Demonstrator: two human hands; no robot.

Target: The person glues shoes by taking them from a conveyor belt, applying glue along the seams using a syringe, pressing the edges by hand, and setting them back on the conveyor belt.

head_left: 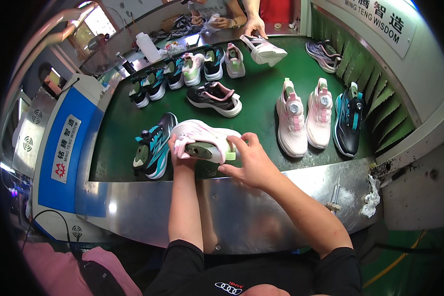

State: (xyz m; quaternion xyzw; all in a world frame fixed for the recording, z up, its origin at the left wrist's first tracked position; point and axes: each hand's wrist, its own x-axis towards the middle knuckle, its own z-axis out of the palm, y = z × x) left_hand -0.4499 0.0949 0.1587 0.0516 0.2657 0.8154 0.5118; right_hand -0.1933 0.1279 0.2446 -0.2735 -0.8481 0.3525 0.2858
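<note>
A pale pink and white sneaker (202,129), tilted on its side with its opening facing me, rests in my left hand (177,154), which is closed around it. Inside the opening shows an olive-green insert (201,150). At the sneaker's heel, my right hand (251,163) has its thumb and fingers spread; a fingertip seems to touch the shoe near the light green heel tab (230,156). Just left of my left hand stands a black and teal sneaker (155,148). Beyond the held shoe lies a black sneaker with pink lining (214,98).
A green conveyor belt (261,133) carries several shoes in a back-left row, plus two pink sneakers (292,121) and a black-teal sneaker (349,121) at right. Across it, another person's hand (255,25) holds a white-soled shoe (265,51). A metal ledge (261,212) borders my side.
</note>
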